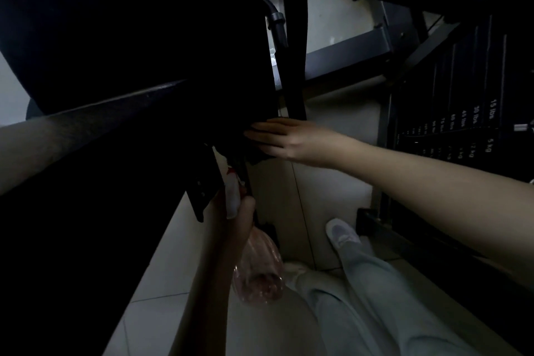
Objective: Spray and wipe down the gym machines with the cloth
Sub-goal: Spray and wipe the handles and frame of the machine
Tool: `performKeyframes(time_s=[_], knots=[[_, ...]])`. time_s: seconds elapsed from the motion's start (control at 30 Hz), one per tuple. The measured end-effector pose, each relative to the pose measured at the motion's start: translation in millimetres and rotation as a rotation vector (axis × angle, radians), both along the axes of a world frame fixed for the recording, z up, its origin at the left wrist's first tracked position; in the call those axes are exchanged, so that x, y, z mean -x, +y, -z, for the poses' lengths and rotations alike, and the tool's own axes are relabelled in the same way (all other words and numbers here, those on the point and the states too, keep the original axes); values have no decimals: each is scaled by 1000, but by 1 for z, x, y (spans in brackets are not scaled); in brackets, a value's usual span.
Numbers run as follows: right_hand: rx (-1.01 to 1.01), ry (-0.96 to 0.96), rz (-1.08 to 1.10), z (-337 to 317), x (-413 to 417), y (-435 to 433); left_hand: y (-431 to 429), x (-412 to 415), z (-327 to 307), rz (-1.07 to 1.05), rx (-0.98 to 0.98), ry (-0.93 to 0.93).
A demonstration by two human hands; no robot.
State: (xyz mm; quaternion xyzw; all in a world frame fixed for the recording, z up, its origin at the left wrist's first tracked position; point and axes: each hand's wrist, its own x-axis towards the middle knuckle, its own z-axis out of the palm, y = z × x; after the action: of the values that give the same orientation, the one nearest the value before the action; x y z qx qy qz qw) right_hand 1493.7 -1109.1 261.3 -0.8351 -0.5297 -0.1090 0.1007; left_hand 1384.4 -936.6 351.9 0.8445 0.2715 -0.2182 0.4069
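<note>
the right hand (284, 139), fingers straight, is pressing the cloth (255, 156) against the machine (144, 37), wiping it, while just below the machine the left hand (238, 218) is gripping the spray bottle (260, 266), likely needing a fresh sweep next.

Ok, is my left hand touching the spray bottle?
Touching. The head view shows the left hand curled round the neck of the spray bottle, whose clear body hangs below the grip.

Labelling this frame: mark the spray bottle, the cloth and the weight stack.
spray bottle (260, 266): head view, on the clear body.
cloth (256, 156): head view, on the dark lower corner.
weight stack (462, 124): head view, on the labelled plate faces.
</note>
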Motion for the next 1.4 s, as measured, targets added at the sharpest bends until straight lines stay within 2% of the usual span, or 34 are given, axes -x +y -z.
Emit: performKeyframes(time_s=[0.1,0.17,0.23,0.3,0.47,0.57,0.7,0.8,0.93,1.1,1.17,1.4], knots=[[-31,21,72,-6,-6,-22,-9,-1,5,36,52,-1],[-130,86,252,-13,-17,-31,-13,0,11,115,-34,-28],[-245,211,470,-19,-34,-27,-21,-2,13,129,-28,-45],[-318,308,565,-22,-48,-5,-25,-7,13,99,2,-33],[-409,411,609,-9,-31,29,-31,-21,5,220,-39,-80],[-320,477,571,1,0,20,-31,-25,0,230,-51,-108],[-236,516,483,-9,10,3,-31,-32,-5,160,63,-101],[-198,544,492,-25,12,-12,-37,-30,-11,206,-14,-123],[-239,750,728,-41,19,-25,-45,-31,-17,65,68,-121],[-447,1088,1250,-68,26,-34,-60,-36,-27,95,91,-122],[-500,1190,1379,-79,27,-39,-67,-40,-37,109,78,-112],[-471,1187,1500,-130,23,-74,-97,-53,-65,166,91,-100]])
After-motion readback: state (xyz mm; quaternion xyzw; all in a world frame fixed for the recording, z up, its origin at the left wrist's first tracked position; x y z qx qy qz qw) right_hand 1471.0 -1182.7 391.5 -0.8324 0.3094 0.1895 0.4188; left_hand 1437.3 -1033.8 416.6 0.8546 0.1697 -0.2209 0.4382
